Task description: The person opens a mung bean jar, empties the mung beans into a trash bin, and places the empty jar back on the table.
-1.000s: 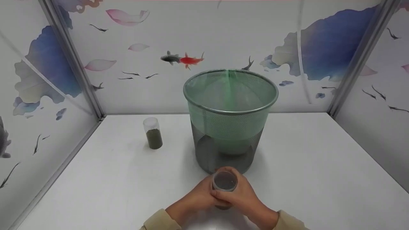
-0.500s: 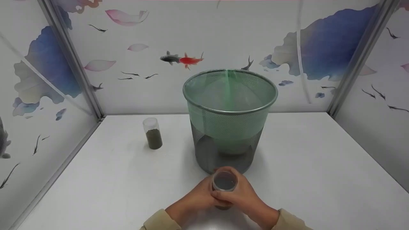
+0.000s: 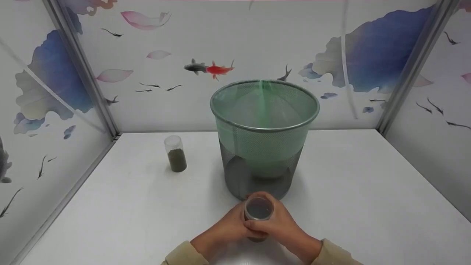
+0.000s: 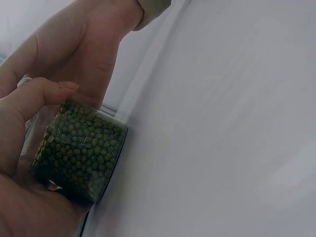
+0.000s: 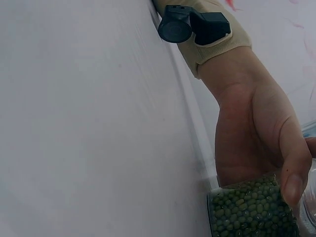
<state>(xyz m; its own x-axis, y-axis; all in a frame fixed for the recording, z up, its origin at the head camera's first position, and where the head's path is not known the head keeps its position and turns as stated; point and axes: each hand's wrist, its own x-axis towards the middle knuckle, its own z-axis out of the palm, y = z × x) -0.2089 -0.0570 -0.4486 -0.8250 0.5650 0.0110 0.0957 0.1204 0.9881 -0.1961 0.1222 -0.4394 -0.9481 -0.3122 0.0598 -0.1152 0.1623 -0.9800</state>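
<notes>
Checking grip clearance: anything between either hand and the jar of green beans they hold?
Nothing visible: left hand and right hand grip the jar directly. The mesh bin stands just beyond them, not in between.

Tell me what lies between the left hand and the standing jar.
In the head view, only bare tabletop lies between the left hand and the standing jar; the bin stands right of that stretch.

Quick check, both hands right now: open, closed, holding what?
Left hand: holding the clear jar of green beans.
Right hand: holding the same jar, fingers curled round it.
</notes>
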